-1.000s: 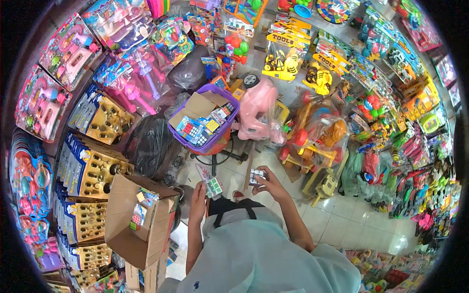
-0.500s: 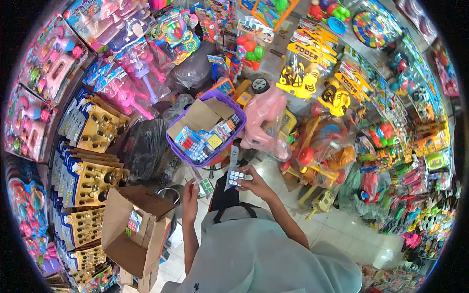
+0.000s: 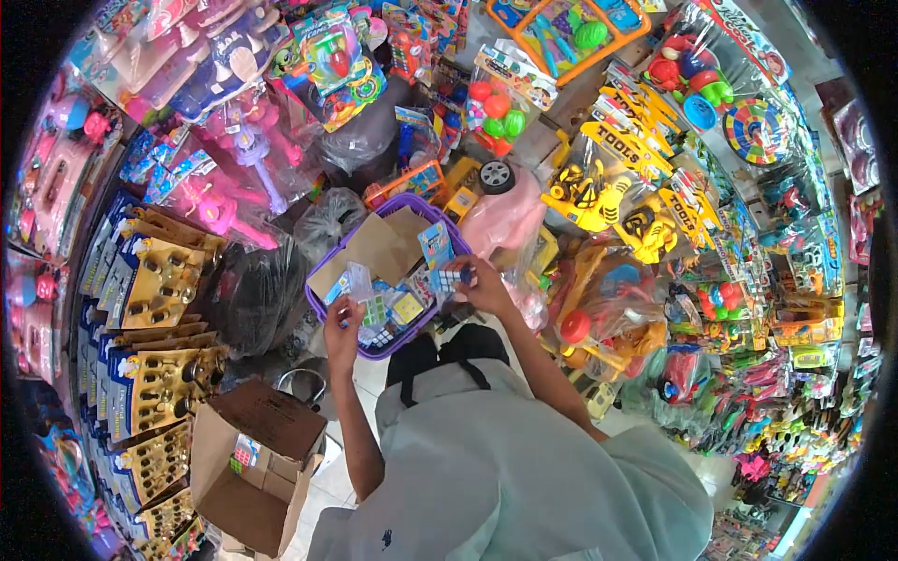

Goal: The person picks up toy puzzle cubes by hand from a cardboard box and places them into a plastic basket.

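My right hand [image 3: 484, 287] grips a packaged puzzle cube [image 3: 449, 279] with blue and white squares, its blue header card [image 3: 435, 245] standing up. It is over the right side of a purple basket [image 3: 311, 285]. At the basket's left front edge, my left hand [image 3: 342, 323] has its fingers pinched on a clear-wrapped puzzle cube [image 3: 375, 312] with a green face; the grip is partly hidden. Inside the basket lie more wrapped cubes, one with a yellow face [image 3: 408, 307], and brown cardboard [image 3: 388, 241].
An open cardboard box [image 3: 224, 505] at lower left holds a packaged cube [image 3: 245, 453]. Carded gold-coloured sets [image 3: 164, 290] line the left. A pink wrapped ride-on toy [image 3: 505, 220] stands beside the basket. Yellow tool toys [image 3: 589, 198] and bagged toys [image 3: 608, 309] crowd the right.
Both hands have moved forward, bringing the two packaged cubes from in front of the basket to over it. The camera view has shifted slightly.
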`<state>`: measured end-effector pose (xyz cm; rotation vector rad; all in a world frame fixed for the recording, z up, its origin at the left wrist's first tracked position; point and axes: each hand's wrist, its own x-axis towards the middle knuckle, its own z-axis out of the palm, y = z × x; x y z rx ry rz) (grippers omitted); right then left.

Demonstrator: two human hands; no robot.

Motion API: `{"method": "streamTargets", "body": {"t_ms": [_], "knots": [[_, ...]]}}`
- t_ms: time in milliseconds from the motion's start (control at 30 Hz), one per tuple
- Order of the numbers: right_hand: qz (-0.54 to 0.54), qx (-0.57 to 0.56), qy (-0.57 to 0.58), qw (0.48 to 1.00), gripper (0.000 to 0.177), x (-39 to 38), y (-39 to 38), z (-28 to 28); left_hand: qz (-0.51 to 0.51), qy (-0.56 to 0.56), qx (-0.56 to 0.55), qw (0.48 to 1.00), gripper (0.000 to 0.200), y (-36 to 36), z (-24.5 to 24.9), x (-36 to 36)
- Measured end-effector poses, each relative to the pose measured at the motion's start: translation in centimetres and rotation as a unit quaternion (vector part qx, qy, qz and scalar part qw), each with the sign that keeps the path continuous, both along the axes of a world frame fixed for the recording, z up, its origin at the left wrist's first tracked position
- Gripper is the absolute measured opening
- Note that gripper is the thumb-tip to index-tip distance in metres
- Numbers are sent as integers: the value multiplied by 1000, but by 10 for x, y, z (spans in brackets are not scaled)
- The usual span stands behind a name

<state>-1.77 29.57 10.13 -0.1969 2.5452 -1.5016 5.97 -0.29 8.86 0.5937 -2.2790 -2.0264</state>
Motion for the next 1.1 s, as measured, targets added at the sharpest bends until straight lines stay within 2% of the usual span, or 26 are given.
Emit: {"method": "streamTargets", "body": {"t_ms": [67,133,200,267,300,333,400,467,533,767,900,967,1000,1067,1100], "knots": [[-8,39,-4,999,42,-14,-3,-7,4,2,18,1000,47,2,6,-11],[-45,53,74,995,42,-28,-7,-19,1,-12,21,1000,49,4,2,-20],[-25,65,41,997,40,-36,-8,-26,18,2,-12,1000,49,10,-12,-27],[-11,182,77,980,41,-41,-6,-58,-6,41,-103,994,48,15,-30,-35],[45,181,120,975,49,-43,0,-75,-14,36,-135,990,47,20,-26,-39],[49,179,123,975,49,-40,-3,-79,-9,37,-137,990,47,24,-27,-41],[-25,238,72,968,53,-32,-11,-83,-67,87,-276,955,43,29,-34,-48],[4,267,84,960,53,-34,-12,-76,-40,86,-266,959,42,32,-58,-48],[20,309,59,949,53,-34,-14,-58,-66,103,-267,956,42,31,-56,-50],[49,286,71,954,50,-43,-11,-83,-74,102,-275,953,42,27,-58,-51],[48,289,121,948,49,-41,-13,-93,-45,98,-302,947,40,30,-68,-48],[54,296,146,942,49,-42,-9,-106,-68,69,-276,956,39,32,-61,-45],[61,249,147,955,50,-43,-5,-117,-51,68,-278,957,39,33,-58,-43],[88,199,155,964,51,-43,4,-123,-67,110,-420,898,44,36,-53,-36],[100,189,144,966,61,-44,8,-122,-45,105,-423,899,44,41,-48,-31]]}}
